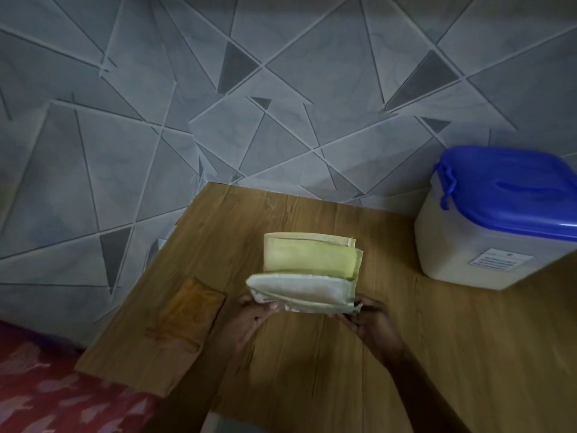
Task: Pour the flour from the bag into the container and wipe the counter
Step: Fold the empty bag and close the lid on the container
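A pale green and white paper flour bag (309,270) stands in the middle of the wooden counter (437,354), its top folded over toward me. My left hand (249,320) grips the bag's near left corner and my right hand (371,323) grips its near right corner. A white plastic container (468,245) with a blue lid (512,189) clipped shut stands at the right, against the wall.
A folded brown cloth (184,320) lies on the counter to the left of my left hand. A grey geometric-patterned wall (249,89) stands behind the counter. A red patterned fabric (46,385) shows below the counter's left edge.
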{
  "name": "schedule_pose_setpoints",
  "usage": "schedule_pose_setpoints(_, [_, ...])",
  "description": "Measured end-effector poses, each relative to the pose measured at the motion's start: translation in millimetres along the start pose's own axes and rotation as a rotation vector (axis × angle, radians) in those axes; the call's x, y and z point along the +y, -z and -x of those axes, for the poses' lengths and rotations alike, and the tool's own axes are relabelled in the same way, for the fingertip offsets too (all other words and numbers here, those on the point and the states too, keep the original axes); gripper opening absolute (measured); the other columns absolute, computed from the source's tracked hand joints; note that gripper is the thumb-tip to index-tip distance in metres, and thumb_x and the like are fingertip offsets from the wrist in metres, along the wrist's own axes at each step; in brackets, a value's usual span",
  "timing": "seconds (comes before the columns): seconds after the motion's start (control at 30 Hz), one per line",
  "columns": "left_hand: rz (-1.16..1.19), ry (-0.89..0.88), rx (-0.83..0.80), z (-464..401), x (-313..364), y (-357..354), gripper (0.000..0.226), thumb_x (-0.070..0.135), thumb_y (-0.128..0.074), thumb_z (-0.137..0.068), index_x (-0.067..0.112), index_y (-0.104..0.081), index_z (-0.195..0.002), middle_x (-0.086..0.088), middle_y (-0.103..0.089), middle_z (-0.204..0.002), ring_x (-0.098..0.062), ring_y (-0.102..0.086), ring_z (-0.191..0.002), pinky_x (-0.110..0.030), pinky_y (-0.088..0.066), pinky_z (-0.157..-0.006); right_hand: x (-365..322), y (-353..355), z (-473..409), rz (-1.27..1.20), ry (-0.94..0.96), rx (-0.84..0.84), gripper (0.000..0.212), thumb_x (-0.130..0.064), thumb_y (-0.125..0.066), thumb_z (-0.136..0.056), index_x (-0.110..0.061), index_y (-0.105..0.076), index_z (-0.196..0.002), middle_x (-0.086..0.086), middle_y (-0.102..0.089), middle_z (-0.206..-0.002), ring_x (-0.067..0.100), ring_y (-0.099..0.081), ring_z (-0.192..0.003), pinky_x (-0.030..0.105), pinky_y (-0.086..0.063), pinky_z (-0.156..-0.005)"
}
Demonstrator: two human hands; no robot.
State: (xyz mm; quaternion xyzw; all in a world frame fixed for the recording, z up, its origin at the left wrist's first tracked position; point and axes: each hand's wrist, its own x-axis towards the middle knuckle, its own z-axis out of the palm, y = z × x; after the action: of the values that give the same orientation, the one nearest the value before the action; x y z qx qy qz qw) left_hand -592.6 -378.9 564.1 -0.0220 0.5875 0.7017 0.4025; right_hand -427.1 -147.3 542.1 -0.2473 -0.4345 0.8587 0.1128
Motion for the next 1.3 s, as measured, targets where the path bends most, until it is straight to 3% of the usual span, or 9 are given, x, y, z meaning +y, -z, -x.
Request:
schedule_pose_setpoints(0.1, [-0.165,-0.048,0.096,10,-5,-4,0.028,0.0,-0.076,-0.082,-0.003,-0.069,-0.109,-0.022,-0.074,-0.107,-0.034,-0.071,-0.104,-0.048,-0.053,-0.099,3,-6,9,0.147,0.05,-0.029,0.041,-0.001,-0.074,-0.074,0.014,-0.063,-0.11,0.029,-0.067,-0.116,0.051,-0.062,-0.112,0.053,-0.055,-0.094])
schedule_pose_setpoints(0.27, [-0.187,-0.118,0.094,21,-12,2,0.037,0.012,-0.084,-0.077,0.001,-0.071,-0.11,-0.02,-0.074,-0.109,-0.033,-0.071,-0.106,-0.052,-0.053,-0.098,0,-22,23,0.56,0.161,0.023,0.038,-0.011,-0.078,-0.077,-0.018,-0.07,-0.113,0.001,-0.076,-0.106,0.032,-0.071,-0.102,0.036,-0.062,-0.075])
schedule_pose_setpoints(0.37, [-0.179,-0.175,0.074,33,-15,5,0.038,0.007,-0.081,-0.078,-0.001,-0.069,-0.113,-0.026,-0.071,-0.111,-0.04,-0.067,-0.109,-0.054,-0.053,-0.097,-5,-27,24,0.677,0.264,-0.031,0.045,-0.009,-0.084,-0.078,-0.017,-0.069,-0.12,-0.003,-0.075,-0.114,0.02,-0.07,-0.108,0.04,-0.061,-0.087])
schedule_pose_setpoints(0.47, [-0.242,-0.181,0.169,49,-19,-6,0.02,-0.002,-0.073,-0.085,0.009,-0.069,-0.101,-0.011,-0.074,-0.093,-0.012,-0.074,-0.085,-0.039,-0.057,-0.078,-15,-30,30,0.652,0.367,-0.119,0.048,0.002,-0.079,-0.079,-0.006,-0.066,-0.124,0.002,-0.074,-0.118,0.019,-0.07,-0.11,0.032,-0.059,-0.089])
schedule_pose_setpoints(0.53, [-0.249,-0.174,0.235,52,-21,-16,0.035,-0.008,-0.054,-0.095,0.019,-0.072,-0.082,0.004,-0.069,-0.073,0.006,-0.067,-0.064,-0.041,-0.049,-0.086,-20,-29,30,0.645,0.407,-0.146,0.045,0.003,-0.076,-0.081,-0.002,-0.065,-0.124,0.005,-0.074,-0.119,0.023,-0.07,-0.111,0.032,-0.058,-0.09])
schedule_pose_setpoints(0.6, [-0.277,-0.211,0.257,64,-23,-19,0.035,-0.004,-0.054,-0.096,0.025,-0.073,-0.098,0.012,-0.068,-0.081,0.003,-0.066,-0.074,-0.043,-0.045,-0.103,-22,-26,30,0.663,0.421,-0.186,0.04,0.006,-0.071,-0.085,-0.002,-0.065,-0.124,0.007,-0.073,-0.12,0.024,-0.07,-0.112,0.035,-0.058,-0.092])
schedule_pose_setpoints(0.77, [-0.348,-0.361,0.258,99,-35,-8,0.032,0.011,-0.08,-0.081,0.031,-0.072,-0.105,-0.001,-0.074,-0.11,-0.019,-0.07,-0.105,-0.047,-0.055,-0.096,-23,-26,30,0.704,0.392,-0.28,0.035,0.009,-0.067,-0.088,-0.001,-0.068,-0.121,0.001,-0.075,-0.117,0.018,-0.071,-0.108,0.026,-0.057,-0.09])
schedule_pose_setpoints(0.97, [-0.241,-0.524,0.407,147,-58,-10,0.04,-0.008,-0.072,-0.082,-0.003,-0.062,-0.121,-0.015,-0.073,-0.112,-0.031,-0.072,-0.102,-0.043,-0.062,-0.08,-4,-30,36,0.719,0.3,-0.42,0.033,0.01,-0.07,-0.086,-0.002,-0.07,-0.117,0.001,-0.076,-0.113,0.02,-0.072,-0.106,0.036,-0.058,-0.092])
schedule_pose_setpoints(1.3, [-0.096,-0.516,0.681,241,-105,41,0.033,-0.005,-0.07,-0.085,0.004,-0.067,-0.117,-0.01,-0.074,-0.113,-0.027,-0.071,-0.105,-0.043,-0.059,-0.089,60,-96,63,0.759,0.169,-0.692,0.045,0.002,-0.07,-0.085,0.0,-0.06,-0.129,0.012,-0.071,-0.121,0.028,-0.068,-0.112,0.039,-0.057,-0.092])
